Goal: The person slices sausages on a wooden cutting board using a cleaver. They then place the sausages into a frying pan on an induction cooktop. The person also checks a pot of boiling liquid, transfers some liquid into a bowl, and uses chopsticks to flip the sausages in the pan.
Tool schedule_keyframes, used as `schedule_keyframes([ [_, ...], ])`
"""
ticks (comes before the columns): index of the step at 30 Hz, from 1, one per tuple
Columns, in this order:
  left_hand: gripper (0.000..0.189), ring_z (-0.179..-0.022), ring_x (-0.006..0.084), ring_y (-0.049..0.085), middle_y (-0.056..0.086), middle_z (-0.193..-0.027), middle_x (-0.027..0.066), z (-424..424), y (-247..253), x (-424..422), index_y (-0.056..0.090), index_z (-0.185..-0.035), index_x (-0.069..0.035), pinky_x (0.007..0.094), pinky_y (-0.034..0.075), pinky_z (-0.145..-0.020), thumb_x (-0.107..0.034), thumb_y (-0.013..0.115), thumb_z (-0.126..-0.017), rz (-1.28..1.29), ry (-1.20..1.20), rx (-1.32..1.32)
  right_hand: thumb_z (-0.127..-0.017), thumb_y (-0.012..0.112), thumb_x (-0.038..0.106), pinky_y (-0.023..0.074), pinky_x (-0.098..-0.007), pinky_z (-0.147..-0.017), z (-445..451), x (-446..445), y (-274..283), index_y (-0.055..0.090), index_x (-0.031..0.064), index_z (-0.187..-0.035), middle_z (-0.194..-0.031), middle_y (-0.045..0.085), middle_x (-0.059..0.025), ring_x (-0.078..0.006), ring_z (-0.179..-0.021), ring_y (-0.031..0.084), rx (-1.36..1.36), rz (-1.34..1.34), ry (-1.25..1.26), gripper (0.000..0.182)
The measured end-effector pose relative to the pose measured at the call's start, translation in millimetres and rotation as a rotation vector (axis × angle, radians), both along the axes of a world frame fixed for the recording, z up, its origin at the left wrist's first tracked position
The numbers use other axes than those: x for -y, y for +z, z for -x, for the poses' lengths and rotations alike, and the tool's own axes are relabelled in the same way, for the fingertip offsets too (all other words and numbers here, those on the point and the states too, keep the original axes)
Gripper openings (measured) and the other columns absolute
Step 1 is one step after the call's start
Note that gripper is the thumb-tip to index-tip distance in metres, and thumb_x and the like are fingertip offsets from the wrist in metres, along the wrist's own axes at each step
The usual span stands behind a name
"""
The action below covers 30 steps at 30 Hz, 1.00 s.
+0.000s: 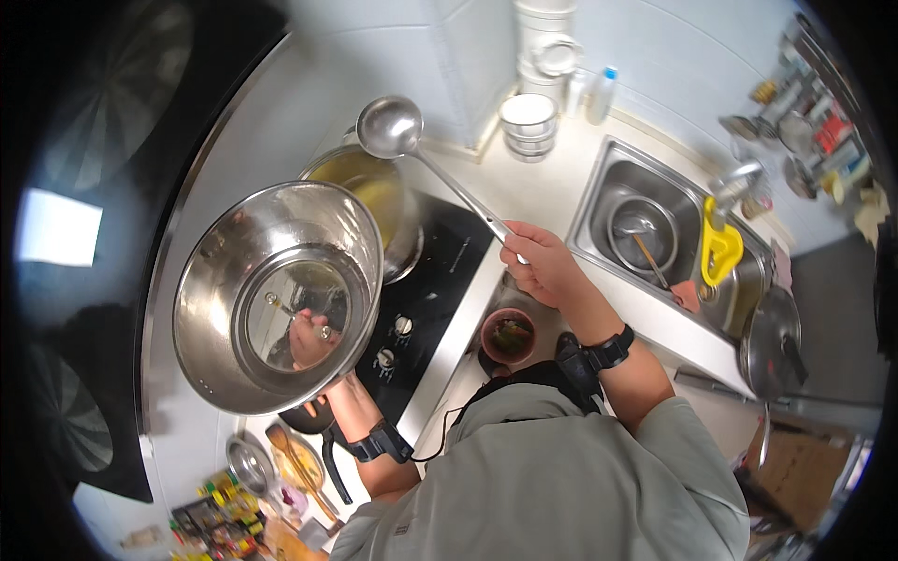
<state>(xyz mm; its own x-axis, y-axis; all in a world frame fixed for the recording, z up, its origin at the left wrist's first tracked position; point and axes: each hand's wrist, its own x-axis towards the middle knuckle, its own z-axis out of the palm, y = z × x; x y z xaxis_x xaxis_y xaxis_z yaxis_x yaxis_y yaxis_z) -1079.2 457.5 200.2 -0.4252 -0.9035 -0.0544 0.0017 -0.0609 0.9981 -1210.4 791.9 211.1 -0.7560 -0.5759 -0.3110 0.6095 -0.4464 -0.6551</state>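
My right hand (537, 263) grips the handle end of a steel ladle (459, 189), its round bowl raised above the rim of a pot. My left hand (338, 393) supports a wide stainless steel bowl (210, 301) from its near edge; most of that hand is hidden behind the bowl. The bowl is tilted towards me, and its shiny bottom mirrors a hand. Partly covered by the bowl, a steel pot (414, 256) with yellowish liquid (375, 193) stands on the black hob (449, 242).
To the right, a double steel sink (589, 189) holds a metal basin (617, 245); a yellow holder (719, 245) hangs by the faucet. A frying pan (772, 343) stands beyond it. Below lies a pink bin (489, 343). Seasoning bottles (217, 515) crowd the lower left, under the range hood (105, 336).
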Motion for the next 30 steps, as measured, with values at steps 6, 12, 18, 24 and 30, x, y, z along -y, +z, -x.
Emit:
schedule_keyframes([
  [6,0.028,-0.056,0.0082,0.046,0.056,-0.076,0.0044,31.5,27.9,-74.8,0.060,-0.104,-0.003,0.0229,0.035,-0.048,-0.028,0.051,-0.094,0.078,-0.215,0.039,-0.095,0.057,0.011,0.0238,-0.0152,-0.038,-47.1,-132.6,-18.9,0.054,0.0096,-0.129,-0.077,0.054,0.0003,-0.0011,-0.050,0.036,-0.020,-0.162,-0.375,0.034],
  [12,0.031,-0.055,0.0139,0.049,0.060,-0.078,0.0066,95.0,31.0,-180.0,0.062,-0.107,-0.001,0.0279,0.041,-0.049,-0.027,0.047,-0.098,0.384,-0.554,0.071,-0.096,0.054,0.015,0.0462,-0.0298,-0.062,-108.8,-264.5,-83.3,0.058,-0.0018,-0.124,-0.081,0.064,-0.0095,-0.0199,-0.064,0.059,-0.475,-1.121,-0.620,0.033],
  [18,0.021,-0.083,0.0413,0.067,0.068,-0.087,0.0230,168.0,31.9,-281.6,0.060,-0.100,-0.001,0.0469,0.052,-0.071,-0.018,0.048,-0.097,1.207,-0.786,0.094,-0.096,0.052,0.014,0.0510,-0.0385,-0.075,-180.6,-332.0,-116.1,0.059,-0.0017,-0.123,-0.093,0.067,-0.0244,-0.0398,-0.085,0.066,-0.342,-1.354,-0.703,0.032],
  [24,0.023,-0.070,0.0485,0.063,0.064,-0.073,0.0287,235.3,9.9,-381.5,0.057,-0.091,-0.001,0.0560,0.050,-0.068,-0.022,0.048,-0.096,1.513,-0.865,0.329,-0.095,0.051,0.016,0.0507,-0.0445,-0.081,-219.9,-361.7,-152.0,0.059,0.0012,-0.122,-0.101,0.066,-0.0243,-0.0423,-0.093,0.063,-0.312,-1.423,-0.666,0.032],
  [30,0.019,-0.061,0.0443,0.062,0.063,-0.065,0.0239,257.7,5.1,-415.5,0.054,-0.085,-0.003,0.0545,0.050,-0.057,-0.019,0.049,-0.094,1.744,-0.922,0.187,-0.094,0.053,0.017,0.0501,-0.0477,-0.078,-232.7,-371.7,-170.1,0.061,0.0065,-0.121,-0.097,0.066,-0.0220,-0.0409,-0.090,0.063,-0.385,-1.515,-0.664,0.030],
])
